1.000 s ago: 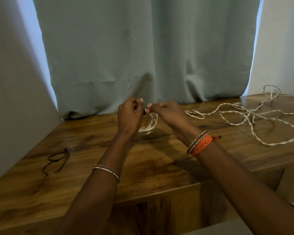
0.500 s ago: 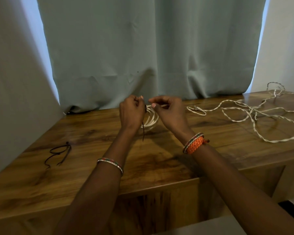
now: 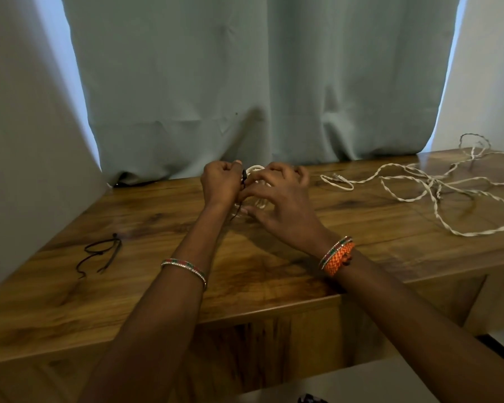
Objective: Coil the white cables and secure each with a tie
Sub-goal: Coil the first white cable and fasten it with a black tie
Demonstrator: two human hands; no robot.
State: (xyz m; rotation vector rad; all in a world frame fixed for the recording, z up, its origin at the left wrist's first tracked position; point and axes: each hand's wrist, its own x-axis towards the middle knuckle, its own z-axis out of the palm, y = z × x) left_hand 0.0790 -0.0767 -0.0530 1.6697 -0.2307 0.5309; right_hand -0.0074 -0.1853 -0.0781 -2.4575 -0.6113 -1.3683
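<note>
A small coil of white cable (image 3: 255,173) sits between the two hands at the far middle of the bench (image 3: 157,228), mostly hidden by them. The left hand (image 3: 220,184) is curled into a fist and pinches the head of a black tie (image 3: 244,177), whose thin tail hangs down just below the fist. The right hand (image 3: 277,196) spreads its fingers loosely over the coil; whether it actually grips the coil or the tie cannot be told.

The step in hand appears to be fastening the tie around this first coil. The next move likely calls for pulling the tail snug while the loops are kept together, so none slips out.

To the far right, a long twisted white cable (image 3: 437,193) lies loose and tangled, not yet coiled. Near the left edge rest spare black ties (image 3: 99,251).

No containers are visible.
</note>
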